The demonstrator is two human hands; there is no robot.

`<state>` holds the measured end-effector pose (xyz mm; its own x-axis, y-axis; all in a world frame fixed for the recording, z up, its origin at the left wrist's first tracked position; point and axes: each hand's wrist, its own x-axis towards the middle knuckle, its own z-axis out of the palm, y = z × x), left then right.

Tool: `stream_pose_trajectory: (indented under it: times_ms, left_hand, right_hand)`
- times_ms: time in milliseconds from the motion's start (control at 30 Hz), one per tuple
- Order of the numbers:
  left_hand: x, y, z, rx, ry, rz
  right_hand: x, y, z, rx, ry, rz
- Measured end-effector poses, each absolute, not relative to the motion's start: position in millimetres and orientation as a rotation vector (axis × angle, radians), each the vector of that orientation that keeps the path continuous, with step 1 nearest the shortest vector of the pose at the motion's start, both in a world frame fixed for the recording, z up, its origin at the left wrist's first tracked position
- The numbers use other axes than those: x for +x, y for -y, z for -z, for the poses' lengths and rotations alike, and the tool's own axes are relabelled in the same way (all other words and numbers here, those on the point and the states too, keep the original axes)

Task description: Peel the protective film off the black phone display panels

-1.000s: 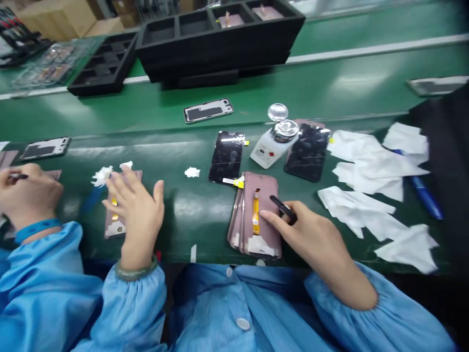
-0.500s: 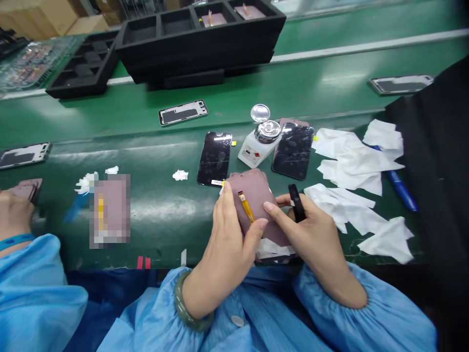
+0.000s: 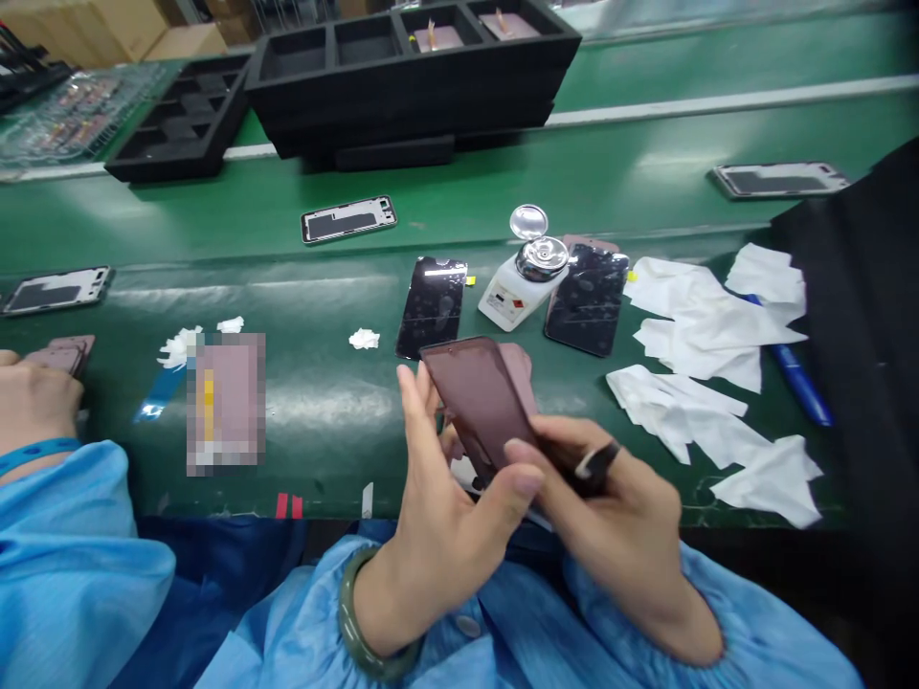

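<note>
left hand [image 3: 445, 517] – grip on pink panel [image 3: 480, 402] | right hand [image 3: 617, 536] – grip pinching black tweezers [image 3: 595, 464]

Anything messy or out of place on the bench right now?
Crumpled white wipes lie strewn on the green bench at right, partly covering a blue pen. Small white scraps sit loose near the dark screen.

Left hand [image 3: 445, 507]: I hold it raised before my chest, palm turned inward, fingers upright, thumb pressed across toward the right. Right hand [image 3: 617, 517]: back facing up, fingers curled in a pinch, meeting the left thumb. Both forearms angle inward from blue sleeves; green bangle on my left wrist.
</note>
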<state>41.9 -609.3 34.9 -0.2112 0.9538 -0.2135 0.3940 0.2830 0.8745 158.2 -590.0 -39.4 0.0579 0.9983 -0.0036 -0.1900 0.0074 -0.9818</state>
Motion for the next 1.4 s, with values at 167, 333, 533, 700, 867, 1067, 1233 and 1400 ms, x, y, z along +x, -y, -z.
stream_pose_trajectory:
  times_ms: [167, 333, 533, 700, 867, 1067, 1233, 1400]
  left_hand:
    - [36.3, 621.0, -58.8, 0.793, -1.744, -1.092]
    - [21.1, 636.4, -72.7, 0.477, -1.521, -1.133]
    - [7.0, 651.5, -72.6, 0.431, -1.253, -1.097]
    - [-0.4, 657.4, -68.1, 0.449, -1.192, -1.1]
    - [-2.4, 660.4, -70.9, 0.387, -1.264, -1.049]
    - [-3.8, 662.6, -64.9, 0.31, -1.172, -1.084]
    - [-9.0, 665.8, -57.0, 0.348, -1.107, -1.104]
    - [-12.7, 666.9, -56.1, 0.347, -1.099, -1.092]
  right_hand:
    - [150.9, 594.3, 26.7, -0.555, 1.395, -1.02]
    - [146.3, 583.0, 25.3, -0.817, 1.308, -0.997]
    - [142.1, 573.5, 18.3, -0.925, 1.329, -1.213]
    - [138.6, 572.3, 13.4, -0.896, 1.28, -1.494]
    - [135.5, 566.8, 17.6, -0.844, 1.348, -1.484]
    - [133.5, 565.7, 20.5, -0.728, 1.168, -1.632]
    - [160.5, 564.4, 42.6, -1.0, 0.601, -1.803]
    - [200.1, 576.7, 99.9, -1.68, 1.043, -1.474]
